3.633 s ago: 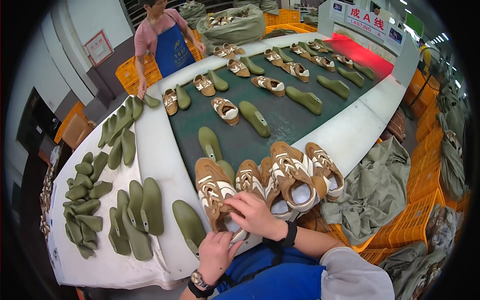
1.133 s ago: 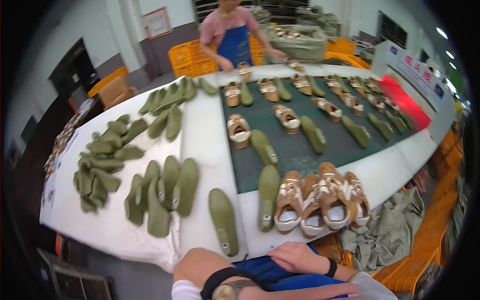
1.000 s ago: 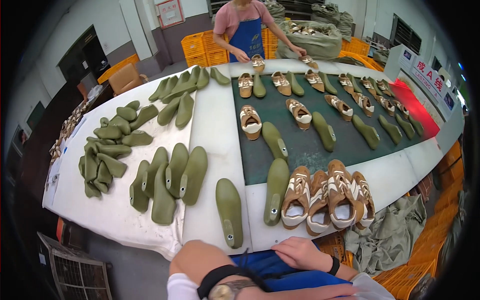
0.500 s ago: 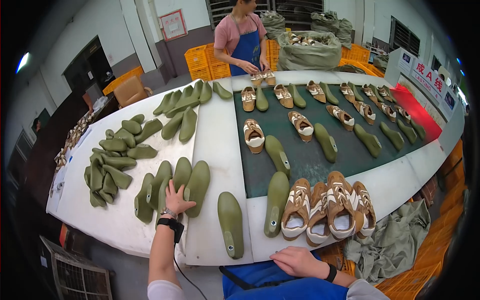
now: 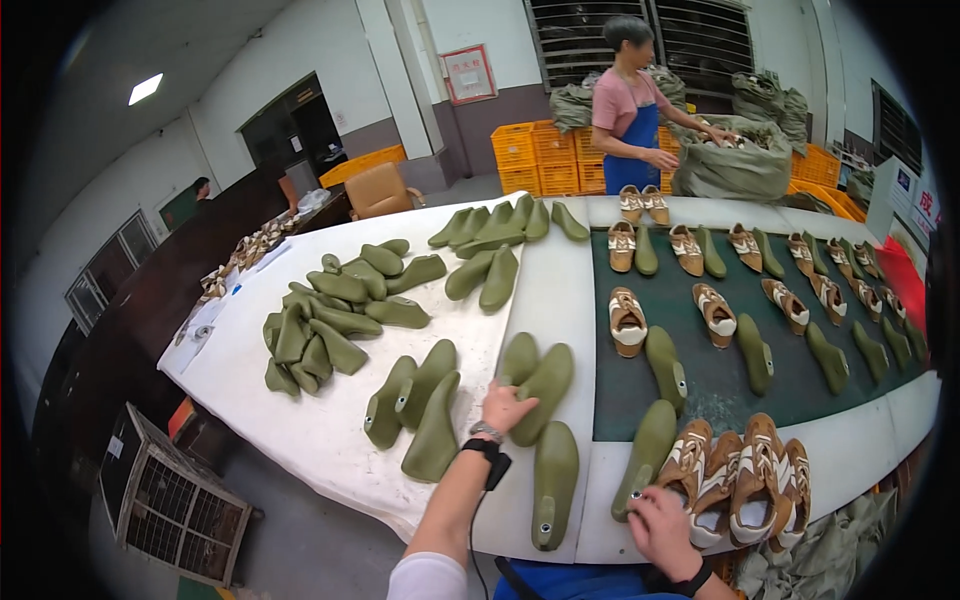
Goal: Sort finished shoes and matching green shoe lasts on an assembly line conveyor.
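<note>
Left hand (image 5: 505, 405) has been moved rightward since half a second ago and is now laid, fingers curled, on a smooth olive-green plastic shoe last (image 5: 543, 390) at lower centre of the frame. Right hand (image 5: 660, 523) is kept resting, loosely spread, on a tan-and-white strapped sandal (image 5: 690, 470) at lower right, beside another rounded last (image 5: 645, 455).
</note>
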`<state>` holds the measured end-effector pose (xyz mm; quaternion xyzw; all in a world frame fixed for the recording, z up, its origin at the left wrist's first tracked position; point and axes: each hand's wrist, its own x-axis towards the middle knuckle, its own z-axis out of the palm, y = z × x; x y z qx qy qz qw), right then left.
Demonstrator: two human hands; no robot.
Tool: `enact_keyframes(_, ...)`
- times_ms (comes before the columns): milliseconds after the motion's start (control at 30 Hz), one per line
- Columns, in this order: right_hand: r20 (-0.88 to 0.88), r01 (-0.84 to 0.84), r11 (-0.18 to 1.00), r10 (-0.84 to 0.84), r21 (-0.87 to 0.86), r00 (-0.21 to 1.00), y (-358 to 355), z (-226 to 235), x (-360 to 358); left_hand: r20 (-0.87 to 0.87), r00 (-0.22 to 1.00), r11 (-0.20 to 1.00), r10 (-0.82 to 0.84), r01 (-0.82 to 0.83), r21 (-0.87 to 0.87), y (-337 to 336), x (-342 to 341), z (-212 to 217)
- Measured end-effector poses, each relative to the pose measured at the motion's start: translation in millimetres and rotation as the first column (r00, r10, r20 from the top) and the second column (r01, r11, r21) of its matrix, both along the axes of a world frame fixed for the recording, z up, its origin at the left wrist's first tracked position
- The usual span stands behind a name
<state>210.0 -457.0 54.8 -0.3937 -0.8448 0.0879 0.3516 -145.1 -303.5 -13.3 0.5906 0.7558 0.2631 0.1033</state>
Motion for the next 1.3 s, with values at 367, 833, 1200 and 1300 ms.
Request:
enact_keyframes(367, 0.362, 0.306, 0.909, -0.194, -0.284, 0.912, 67, -25, -27, 0.006, 0.991, 0.984, 0.134, -0.134, 0.114, 58, 56, -9)
enact_keyframes(833, 0.206, 0.156, 0.941, -0.096, -0.299, 0.974, 39, -41, -33, -0.383, 0.919, 0.993, 0.097, -0.114, -0.022, -73, -25, -3)
enact_keyframes(1200, 0.22, 0.142, 0.948, -0.079, -0.286, 0.972, 37, -37, -51, -0.385, 0.878, 0.925, 0.285, -0.357, -0.131, -136, -71, 11)
enact_keyframes(1300, 0.205, 0.129, 0.947, -0.069, -0.294, 0.976, 37, -37, -51, -0.013, 0.938, 0.926, 0.345, -0.343, -0.159, -136, -86, 12)
